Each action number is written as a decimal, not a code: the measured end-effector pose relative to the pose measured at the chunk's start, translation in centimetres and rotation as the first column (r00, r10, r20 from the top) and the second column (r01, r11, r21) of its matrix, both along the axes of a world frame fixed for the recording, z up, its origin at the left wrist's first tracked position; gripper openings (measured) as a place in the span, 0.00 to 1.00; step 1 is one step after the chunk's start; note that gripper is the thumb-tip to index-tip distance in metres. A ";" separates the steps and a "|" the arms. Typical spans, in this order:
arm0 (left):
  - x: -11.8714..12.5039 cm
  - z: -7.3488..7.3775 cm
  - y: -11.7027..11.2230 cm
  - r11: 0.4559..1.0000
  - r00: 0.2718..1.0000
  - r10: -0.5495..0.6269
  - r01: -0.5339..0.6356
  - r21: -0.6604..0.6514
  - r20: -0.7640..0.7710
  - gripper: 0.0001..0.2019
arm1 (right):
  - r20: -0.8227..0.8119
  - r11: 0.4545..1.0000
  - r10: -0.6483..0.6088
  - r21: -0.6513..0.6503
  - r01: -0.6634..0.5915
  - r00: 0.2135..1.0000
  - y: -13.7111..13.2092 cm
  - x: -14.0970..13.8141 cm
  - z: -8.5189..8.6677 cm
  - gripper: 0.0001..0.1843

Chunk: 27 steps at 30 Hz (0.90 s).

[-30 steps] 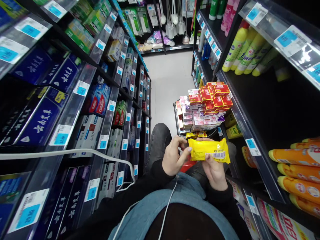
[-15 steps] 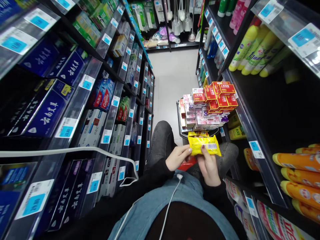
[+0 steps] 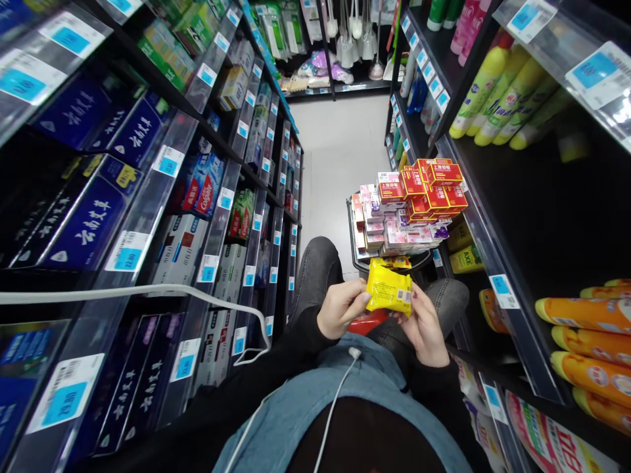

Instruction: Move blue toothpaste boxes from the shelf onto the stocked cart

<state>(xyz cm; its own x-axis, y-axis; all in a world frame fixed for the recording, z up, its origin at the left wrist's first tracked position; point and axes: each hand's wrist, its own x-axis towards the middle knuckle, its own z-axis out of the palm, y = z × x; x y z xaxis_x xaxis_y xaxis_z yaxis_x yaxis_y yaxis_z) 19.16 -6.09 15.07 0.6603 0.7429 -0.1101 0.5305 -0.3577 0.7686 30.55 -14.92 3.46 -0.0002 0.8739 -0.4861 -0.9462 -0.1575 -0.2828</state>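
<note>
A yellow soap packet (image 3: 388, 293) with a barcode label is held in front of my lap by both hands. My left hand (image 3: 340, 309) pinches its left edge with thumb and fingers. My right hand (image 3: 424, 325) grips its right side from below, fingers curled round it. Just beyond the packet sits a basket (image 3: 355, 246) stacked with red boxes (image 3: 434, 187) and pink and white boxes (image 3: 389, 226); more yellow packets (image 3: 389, 263) lie at its near edge. My knees in grey jeans flank the basket.
Black shelves line both sides of a narrow aisle. Toothpaste boxes (image 3: 89, 223) fill the left shelves, behind clear price rails. Yellow-green bottles (image 3: 488, 98) and orange bottles (image 3: 586, 315) stand on the right shelves. A white cable (image 3: 148, 290) loops across the left. Light floor (image 3: 335, 157) runs ahead.
The yellow packet has been turned from lying wide to nearly end-on and drawn lower and closer to my body. Both hands have kept their hold and come nearer together.
</note>
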 end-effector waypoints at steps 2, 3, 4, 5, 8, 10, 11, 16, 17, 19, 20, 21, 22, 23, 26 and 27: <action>-0.1 0.1 0.5 0.998 0.998 0.044 -0.046 -0.052 -0.047 0.19 | 0.070 0.999 -0.047 0.027 0.046 0.996 -0.4 0.2 0.0 0.23; -0.2 0.0 0.8 0.988 0.994 0.092 -0.099 -0.117 -0.065 0.18 | 0.129 0.994 -0.103 0.043 0.098 0.986 -0.5 0.4 0.1 0.23; -0.3 -0.2 0.9 0.966 0.986 0.150 -0.162 -0.201 -0.071 0.17 | 0.207 0.985 -0.172 0.063 0.162 0.963 -0.7 0.6 0.3 0.24; -0.3 -0.4 1.0 0.926 0.975 0.210 -0.221 -0.305 -0.067 0.16 | 0.300 0.971 -0.239 0.093 0.220 0.924 -0.8 0.9 0.5 0.23; -0.3 -0.8 1.2 0.707 0.925 0.380 -0.297 -0.641 -0.009 0.24 | 0.581 0.941 -0.332 0.257 0.220 0.743 -1.2 2.0 1.3 0.17; -0.2 -0.8 1.2 0.550 0.882 0.470 -0.270 -0.790 0.025 0.28 | 0.713 0.926 -0.339 0.368 0.085 0.613 -1.4 2.8 2.0 0.14; -0.2 -0.6 1.2 0.492 0.865 0.500 -0.252 -0.833 0.034 0.28 | 0.755 0.916 -0.343 0.400 0.023 0.559 -1.4 3.2 2.3 0.14; -0.2 0.5 1.4 0.383 0.860 0.509 -0.180 -0.906 0.045 0.25 | 0.802 0.931 -0.323 0.366 0.014 0.502 -1.5 3.7 2.7 0.16; -0.2 0.6 1.4 0.388 0.862 0.504 -0.179 -0.904 0.046 0.26 | 0.793 0.941 -0.304 0.337 0.034 0.528 -1.5 3.5 2.6 0.15; 0.0 0.7 1.2 0.414 0.861 0.507 -0.191 -0.890 0.051 0.27 | 0.752 0.957 -0.270 0.278 0.083 0.601 -1.5 3.2 2.5 0.13; 0.1 0.7 1.1 0.430 0.859 0.509 -0.198 -0.881 0.055 0.27 | 0.718 0.962 -0.262 0.251 0.112 0.645 -1.4 3.1 2.5 0.12; 0.2 0.6 1.0 0.444 0.858 0.510 -0.206 -0.872 0.058 0.28 | 0.677 0.963 -0.263 0.231 0.141 0.688 -1.4 2.9 2.5 0.13; 0.3 0.5 0.9 0.459 0.858 0.510 -0.212 -0.863 0.060 0.28 | 0.631 0.962 -0.267 0.216 0.165 0.728 -1.3 2.7 2.6 0.13; 0.5 0.3 0.7 0.478 0.859 0.508 -0.220 -0.850 0.064 0.28 | 0.586 0.961 -0.271 0.207 0.182 0.764 -1.2 2.6 2.6 0.14; 0.6 -0.3 0.5 0.568 0.864 0.496 -0.250 -0.784 0.083 0.28 | 0.489 0.960 -0.269 0.209 0.188 0.830 -1.0 2.3 2.5 0.20; 0.7 -0.5 0.4 0.594 0.867 0.491 -0.259 -0.762 0.088 0.28 | 0.469 0.962 -0.256 0.208 0.176 0.845 -1.0 2.3 2.3 0.24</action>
<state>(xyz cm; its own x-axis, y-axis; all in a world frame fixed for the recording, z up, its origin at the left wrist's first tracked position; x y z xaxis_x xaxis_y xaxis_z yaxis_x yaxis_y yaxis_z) 19.81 -5.67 14.61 0.4266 0.6952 -0.5786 0.2252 0.5379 0.8124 32.83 -15.89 5.78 0.3993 0.8861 -0.2355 -0.6848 0.1174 -0.7192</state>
